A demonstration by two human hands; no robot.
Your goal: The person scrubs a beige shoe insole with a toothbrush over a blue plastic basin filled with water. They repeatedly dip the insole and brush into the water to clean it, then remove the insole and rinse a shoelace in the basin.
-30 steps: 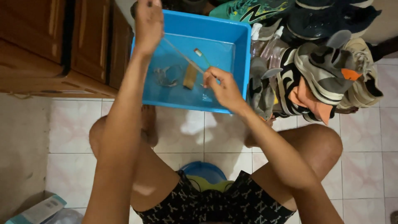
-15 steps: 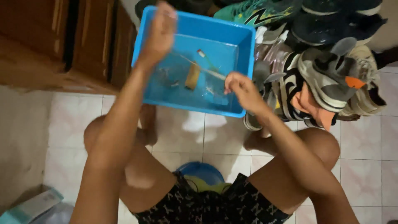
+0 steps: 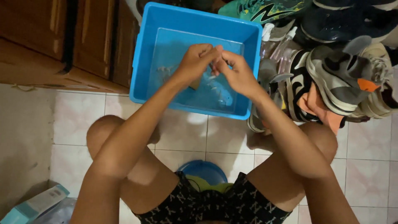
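A blue plastic basin [image 3: 143, 58] holding shallow water stands on the tiled floor in front of my knees. My left hand [image 3: 194, 63] and my right hand [image 3: 237, 74] meet over the middle of the basin, fingertips pinched together on a thin pale lace [image 3: 216, 62] that is mostly hidden by the fingers. Under my left hand a small tan object [image 3: 195, 86] lies in the water. Pale bits show in the water near the basin's middle.
A heap of sneakers [image 3: 331, 70] lies right of the basin, with a teal shoe [image 3: 265, 10] behind it. Wooden cabinets [image 3: 49, 37] stand at the left. A blue stool [image 3: 203, 171] shows between my thighs. A light blue carton [image 3: 33, 205] lies at the lower left.
My left hand came down from the basin's far left corner and met my right hand over the middle. The lace, stretched between the hands before, is now bunched at the fingertips.
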